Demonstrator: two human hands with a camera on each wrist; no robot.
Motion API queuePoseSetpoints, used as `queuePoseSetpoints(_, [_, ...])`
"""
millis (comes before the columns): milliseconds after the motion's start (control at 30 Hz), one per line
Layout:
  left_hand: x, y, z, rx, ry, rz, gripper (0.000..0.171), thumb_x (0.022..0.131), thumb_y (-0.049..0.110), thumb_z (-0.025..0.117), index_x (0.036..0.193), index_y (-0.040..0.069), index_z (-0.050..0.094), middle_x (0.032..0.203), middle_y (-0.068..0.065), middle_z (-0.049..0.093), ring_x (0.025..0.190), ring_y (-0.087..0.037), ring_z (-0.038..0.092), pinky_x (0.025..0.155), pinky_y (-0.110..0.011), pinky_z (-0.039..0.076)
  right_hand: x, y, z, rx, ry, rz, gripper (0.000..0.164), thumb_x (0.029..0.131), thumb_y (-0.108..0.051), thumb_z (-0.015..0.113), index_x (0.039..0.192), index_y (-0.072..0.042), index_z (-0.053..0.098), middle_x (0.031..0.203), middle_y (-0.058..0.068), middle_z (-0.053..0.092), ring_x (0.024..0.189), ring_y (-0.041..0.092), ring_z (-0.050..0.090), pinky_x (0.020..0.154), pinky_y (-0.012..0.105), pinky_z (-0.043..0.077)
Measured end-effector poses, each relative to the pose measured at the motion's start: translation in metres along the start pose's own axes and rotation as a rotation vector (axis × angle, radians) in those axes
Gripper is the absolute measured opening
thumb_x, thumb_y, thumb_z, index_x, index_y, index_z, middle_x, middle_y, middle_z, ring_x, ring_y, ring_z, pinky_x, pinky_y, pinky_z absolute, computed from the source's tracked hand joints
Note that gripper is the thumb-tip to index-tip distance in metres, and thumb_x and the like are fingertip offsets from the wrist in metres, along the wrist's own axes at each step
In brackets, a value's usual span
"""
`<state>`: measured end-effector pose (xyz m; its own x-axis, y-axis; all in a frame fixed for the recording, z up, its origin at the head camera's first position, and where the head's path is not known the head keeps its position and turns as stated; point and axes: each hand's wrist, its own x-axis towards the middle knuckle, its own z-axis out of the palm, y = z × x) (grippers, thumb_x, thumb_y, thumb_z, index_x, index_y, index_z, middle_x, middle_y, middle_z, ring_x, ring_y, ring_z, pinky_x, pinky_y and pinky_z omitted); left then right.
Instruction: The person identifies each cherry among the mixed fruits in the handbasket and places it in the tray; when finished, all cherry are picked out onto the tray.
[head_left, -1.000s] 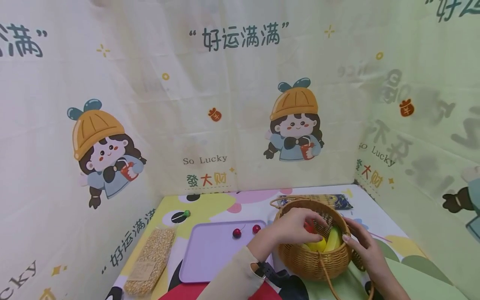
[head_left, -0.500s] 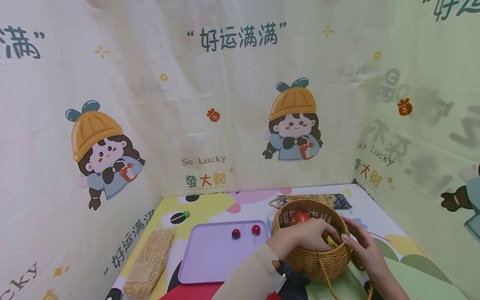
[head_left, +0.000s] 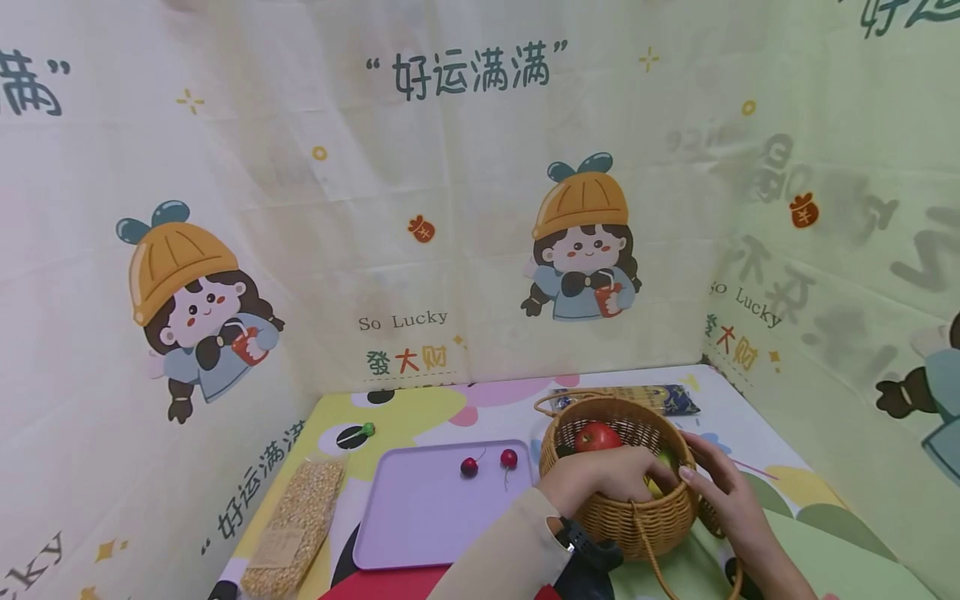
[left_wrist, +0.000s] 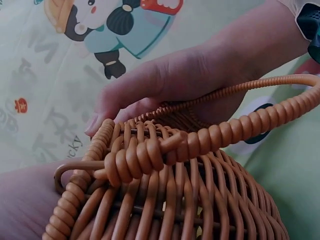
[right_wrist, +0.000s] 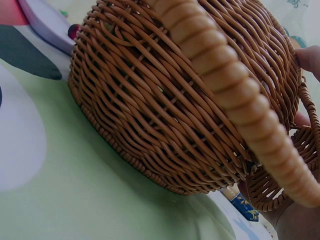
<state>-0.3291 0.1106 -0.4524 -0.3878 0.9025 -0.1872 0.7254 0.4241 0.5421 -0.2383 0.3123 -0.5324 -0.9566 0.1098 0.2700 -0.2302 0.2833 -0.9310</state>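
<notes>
A round wicker basket (head_left: 637, 533) stands at the right of the table. My left hand (head_left: 611, 475) reaches over its near left rim, fingers bent down inside. The fingertips are hidden among the fruit, so I cannot tell whether they hold anything. A red apple (head_left: 597, 436) lies at the back of the basket, and a yellow-green fruit (head_left: 667, 458) shows beside the fingers. My right hand (head_left: 731, 492) grips the basket's right rim, thumb over the edge. The left wrist view shows this right hand (left_wrist: 175, 75) behind the woven handle (left_wrist: 220, 135).
Left of the basket is a purple tray (head_left: 420, 508) with two cherries (head_left: 469, 467) on it. A bag of yellow kernels (head_left: 296, 525) lies at the left edge. Behind the basket lies a long blue-and-gold packet (head_left: 667, 400). Cloth hangings enclose the table.
My left hand has moved rightward and lower into the basket, onto the yellow fruit. The red apple, partly covered before, now shows more fully. My right hand stays at the rim.
</notes>
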Motion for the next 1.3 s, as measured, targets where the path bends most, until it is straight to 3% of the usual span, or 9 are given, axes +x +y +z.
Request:
queuePoseSetpoints(200, [-0.001, -0.001, 0.001, -0.054, 0.034, 0.046, 0.038, 0.100, 0.013, 0.079, 0.137, 0.020, 0.079, 0.118, 0.015, 0.080, 0.098, 0.007, 0.071, 0.086, -0.006, 0.054, 0.001, 0.000, 0.000, 0.012, -0.007, 0.008, 0.059, 0.116, -0.021, 0.058, 0.172, -0.012, 0.039, 0.146, -0.036, 0.049, 0.128, -0.023, 0.043, 0.093, 0.005, 0.043])
queuePoseSetpoints(400, [-0.001, 0.002, 0.001, -0.045, 0.061, 0.039, 0.035, 0.100, 0.014, 0.080, 0.134, 0.020, 0.080, 0.115, 0.017, 0.080, 0.100, 0.003, 0.074, 0.084, -0.006, 0.054, 0.002, 0.002, -0.001, 0.019, -0.008, 0.003, 0.059, 0.116, -0.020, 0.057, 0.172, -0.013, 0.039, 0.146, -0.036, 0.049, 0.128, -0.023, 0.043, 0.093, 0.005, 0.045])
queuePoseSetpoints(733, [-0.003, 0.005, 0.004, 0.030, 0.230, 0.009, 0.027, 0.102, 0.021, 0.082, 0.129, 0.025, 0.081, 0.116, 0.021, 0.079, 0.094, 0.016, 0.066, 0.083, -0.003, 0.052, 0.002, 0.005, 0.000, 0.023, -0.016, 0.004, 0.059, 0.116, -0.021, 0.057, 0.172, -0.011, 0.039, 0.145, -0.037, 0.049, 0.128, -0.023, 0.044, 0.093, 0.007, 0.048])
queuePoseSetpoints(1000, [-0.015, 0.010, -0.001, -0.083, 0.380, -0.022, 0.023, 0.100, 0.023, 0.084, 0.121, 0.031, 0.083, 0.113, 0.026, 0.076, 0.095, 0.014, 0.067, 0.080, -0.007, 0.054, 0.003, 0.005, -0.001, 0.012, -0.028, 0.019, 0.059, 0.117, -0.023, 0.056, 0.173, -0.014, 0.038, 0.147, -0.036, 0.048, 0.128, -0.024, 0.041, 0.093, 0.007, 0.048])
queuePoseSetpoints(1300, [-0.032, 0.003, -0.007, -0.176, 0.493, 0.030, 0.024, 0.099, 0.018, 0.085, 0.123, 0.024, 0.084, 0.117, 0.019, 0.078, 0.098, 0.012, 0.070, 0.079, -0.008, 0.057, 0.004, 0.005, -0.003, 0.013, -0.032, 0.007, 0.059, 0.117, -0.022, 0.056, 0.173, -0.014, 0.038, 0.146, -0.035, 0.049, 0.128, -0.023, 0.043, 0.093, 0.006, 0.048])
